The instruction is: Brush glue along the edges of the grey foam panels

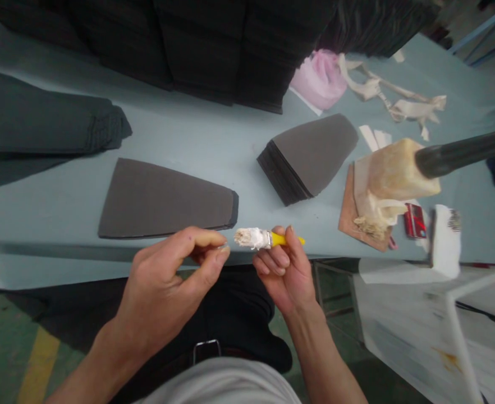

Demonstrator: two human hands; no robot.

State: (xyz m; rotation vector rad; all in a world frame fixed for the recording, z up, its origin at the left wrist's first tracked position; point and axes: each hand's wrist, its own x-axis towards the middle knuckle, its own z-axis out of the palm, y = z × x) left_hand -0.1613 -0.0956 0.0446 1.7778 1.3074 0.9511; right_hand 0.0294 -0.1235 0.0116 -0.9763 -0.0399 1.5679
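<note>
- A pale blue-green table [214,132] spans the frame, its near edge crossing the lower middle;
- dark stacks [205,50] line the top, left to centre; a finely layered dark pile [369,28] sits at upper right of centre;
- dark green cloth [45,118] stretches in from the left edge;
- a grey tapered stack [167,199], low and flat, lies left of centre by the near edge; a thicker grey stack [315,157] sits right of centre, turned at an angle;
- pink cloth [323,78] lies crumpled at upper right, beside tangled off-white strips [411,106];
- a brown board [347,210] lies right of centre, partly covered
</note>
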